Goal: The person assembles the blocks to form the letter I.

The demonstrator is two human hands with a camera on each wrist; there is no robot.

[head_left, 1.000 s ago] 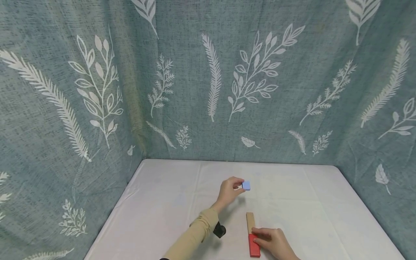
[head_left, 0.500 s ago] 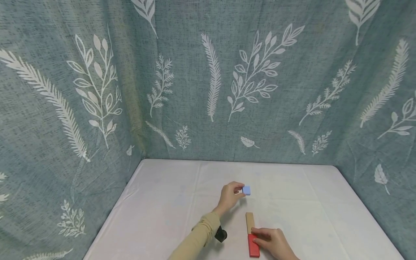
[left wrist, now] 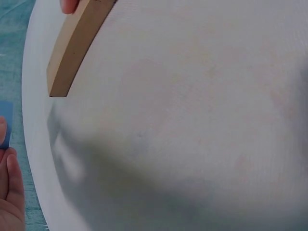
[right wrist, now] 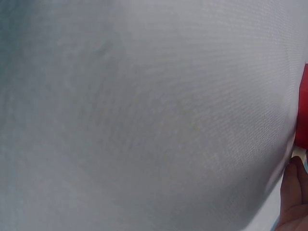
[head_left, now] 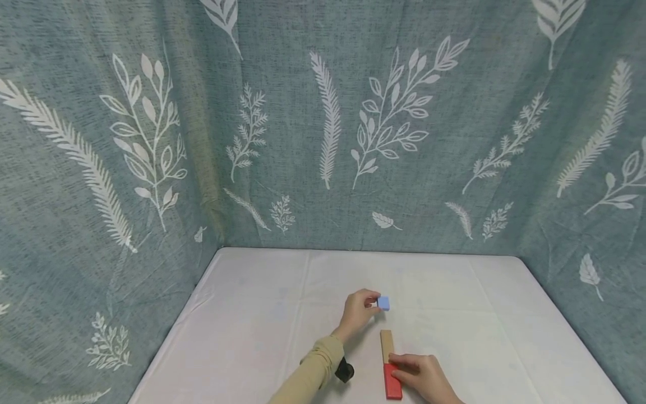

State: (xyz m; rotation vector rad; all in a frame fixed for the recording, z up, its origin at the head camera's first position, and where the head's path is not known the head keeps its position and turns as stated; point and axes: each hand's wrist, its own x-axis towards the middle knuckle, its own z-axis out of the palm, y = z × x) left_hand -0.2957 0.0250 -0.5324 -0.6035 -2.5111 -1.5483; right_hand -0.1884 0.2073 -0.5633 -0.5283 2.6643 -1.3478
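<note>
My left hand [head_left: 357, 314] pinches a small light-blue block [head_left: 383, 303] between thumb and fingertips, just above the white table [head_left: 252, 314]. In the left wrist view the blue block [left wrist: 6, 124] shows at the left edge beside my fingers [left wrist: 12, 192]. A tan wooden bar [head_left: 386, 342] lies on the table in line with a red bar [head_left: 391, 381], end to end. My right hand [head_left: 424, 377] rests on the red bar, fingers over its far end. The tan bar [left wrist: 77, 41] appears again in the left wrist view. A sliver of the red bar [right wrist: 303, 115] shows in the right wrist view.
Teal leaf-print curtains [head_left: 323, 123] close the table in at the back and both sides. A black wrist camera [head_left: 345, 371] sits under my left sleeve. White cloth covers the table all around the bars.
My left hand has lowered the blue block toward the table and nearer the tan bar's far end. My right hand has stayed on the red bar.
</note>
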